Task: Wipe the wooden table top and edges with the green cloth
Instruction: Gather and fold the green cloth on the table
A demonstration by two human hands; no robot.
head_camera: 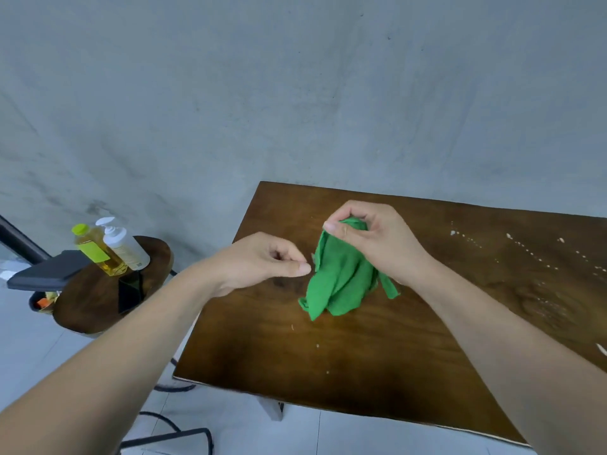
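Right hand (pixel 371 238) pinches green cloth (pixel 341 284) over wooden table (pixel 328 356); left hand (pixel 262 261) beside.

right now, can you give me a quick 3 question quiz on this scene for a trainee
1. True or false: the green cloth lies spread flat on the wooden table.
2. What holds the cloth's top end up? A) a hook B) the right hand C) a clamp
3. Fill in: the two bottles stand on the ___ side table, left of the wooden table.

Key: 1 false, it is bunched and lifted at the top, with its lower end on the table. 2 B. 3 round.
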